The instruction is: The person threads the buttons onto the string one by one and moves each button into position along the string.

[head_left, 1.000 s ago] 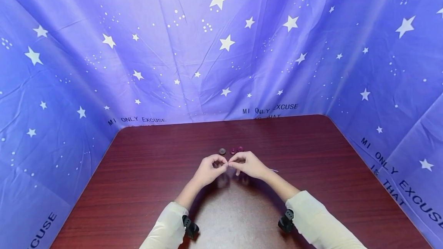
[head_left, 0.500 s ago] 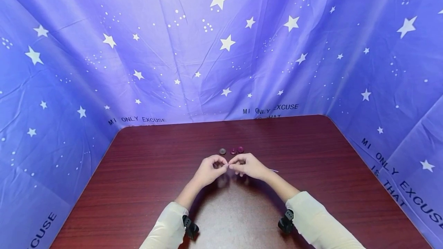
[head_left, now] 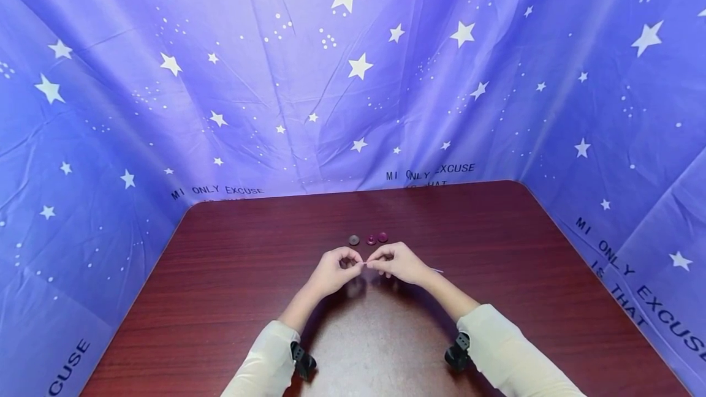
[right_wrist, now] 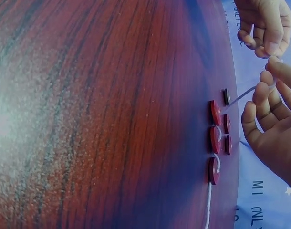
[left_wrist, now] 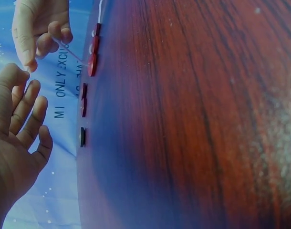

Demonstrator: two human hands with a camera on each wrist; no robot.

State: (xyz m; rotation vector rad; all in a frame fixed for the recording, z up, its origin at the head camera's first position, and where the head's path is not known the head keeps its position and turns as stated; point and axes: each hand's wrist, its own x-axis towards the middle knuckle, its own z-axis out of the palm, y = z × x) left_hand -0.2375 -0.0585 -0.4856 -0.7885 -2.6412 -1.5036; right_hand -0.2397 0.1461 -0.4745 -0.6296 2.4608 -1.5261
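Above the table, my left hand (head_left: pixel 331 273) and right hand (head_left: pixel 404 265) meet almost fingertip to fingertip, each with thumb and index finger pinched. A short, pale bit of string (head_left: pixel 364 263) shows between the fingertips. In the right wrist view, the white string (right_wrist: pixel 243 96) runs from my right hand's fingers down to a red button (right_wrist: pixel 215 112). It passes on through a second red button (right_wrist: pixel 215 139) and a third (right_wrist: pixel 213 171). Beyond these lie a dark grey button (head_left: pixel 354 240) and two loose dark red buttons, one (head_left: pixel 371 240) beside the other (head_left: pixel 383 237).
The string's tail (head_left: pixel 437 271) lies on the table right of my right hand. The dark red wood-grain table (head_left: pixel 248 250) is bounded by a blue-violet star-printed cloth (head_left: pixel 309 78) at the back and sides. Each sleeve bears a black wrist camera (head_left: pixel 456 351).
The fingertips have drawn slightly apart, with my right hand shifting a little to the right, and a bit of string now shows between them. The buttons have stayed put.
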